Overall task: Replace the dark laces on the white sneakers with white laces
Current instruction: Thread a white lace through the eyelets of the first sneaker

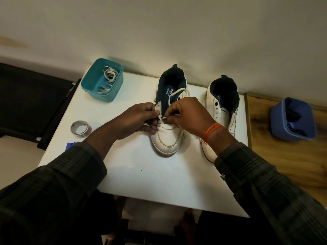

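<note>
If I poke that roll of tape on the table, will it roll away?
Probably not. The tape roll lies flat on its side on the white table, so a poke would likely just slide it. It looks like a thin, hollow ring, so it is probably light. Stood on edge, it might roll.

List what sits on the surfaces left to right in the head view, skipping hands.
Roll of silver tape → teal plastic tub holding a white lace → white sneaker being laced → second white sneaker, unlaced → blue plastic tub holding dark laces, off on the wooden surface.
</note>
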